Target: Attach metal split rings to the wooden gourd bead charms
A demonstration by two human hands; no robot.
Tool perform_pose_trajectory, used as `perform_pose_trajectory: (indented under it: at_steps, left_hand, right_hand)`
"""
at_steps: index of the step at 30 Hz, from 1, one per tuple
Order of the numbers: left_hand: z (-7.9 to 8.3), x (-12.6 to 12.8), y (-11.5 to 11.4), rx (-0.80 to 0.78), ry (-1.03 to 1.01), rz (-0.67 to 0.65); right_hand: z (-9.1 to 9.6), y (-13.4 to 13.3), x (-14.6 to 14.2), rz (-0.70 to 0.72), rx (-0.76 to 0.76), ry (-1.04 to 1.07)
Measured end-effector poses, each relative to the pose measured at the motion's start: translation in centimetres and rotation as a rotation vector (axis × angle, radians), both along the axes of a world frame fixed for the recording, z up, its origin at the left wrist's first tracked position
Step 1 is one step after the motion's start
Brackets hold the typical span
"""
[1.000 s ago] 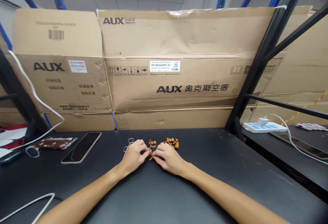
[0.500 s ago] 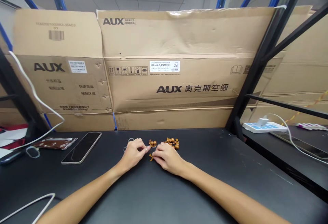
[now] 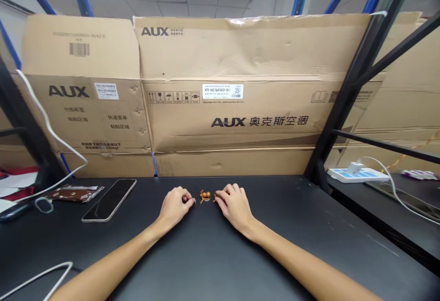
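My left hand [image 3: 174,207] rests on the black table with thumb and fingers pinched together. Something small and greyish shows at its fingertips, too small to make out. Just right of them lies a small brown gourd charm [image 3: 205,195] with a short cord, untouched by either hand. On its other side my right hand [image 3: 236,207] is closed, its thumb and fingers on another brown gourd charm [image 3: 215,197], of which only a bit shows. Whatever lies behind the right hand is hidden.
A phone [image 3: 110,201], a brown packet [image 3: 74,193] and a white cable [image 3: 51,129] lie at the left. Large cardboard boxes [image 3: 227,163] wall off the back. Beyond a black rack post [image 3: 343,90] stands a power strip [image 3: 355,175] with a charger.
My right hand has moved up and right, carrying a charm away from the middle one, and covers the spot where several charms lay. My left hand has drawn back slightly left.
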State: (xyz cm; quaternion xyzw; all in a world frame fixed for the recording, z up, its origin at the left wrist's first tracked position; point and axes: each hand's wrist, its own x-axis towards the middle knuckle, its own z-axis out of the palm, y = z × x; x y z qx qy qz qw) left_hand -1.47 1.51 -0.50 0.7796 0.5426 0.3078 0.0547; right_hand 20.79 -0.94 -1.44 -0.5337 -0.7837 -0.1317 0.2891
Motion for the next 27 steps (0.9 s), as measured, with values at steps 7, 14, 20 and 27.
perform_pose_trajectory:
  at_steps: [7, 14, 20, 27]
  left_hand:
    - [-0.2, 0.2, -0.4, 0.178, 0.009, -0.017]
    - [0.3, 1.0, -1.9, 0.235, 0.225, -0.364]
    - [0.7, 1.0, -2.0, 0.153, 0.247, -0.458]
    - [0.5, 0.9, -1.8, 0.128, 0.189, -0.476]
  right_hand:
    - [0.2, -0.5, -0.5, 0.173, 0.002, -0.047]
    - [0.2, -0.3, -0.5, 0.257, -0.056, -0.045]
    - [0.2, -0.5, -0.3, 0.347, -0.076, 0.018]
    - [0.5, -0.7, -0.6, 0.318, -0.072, 0.063]
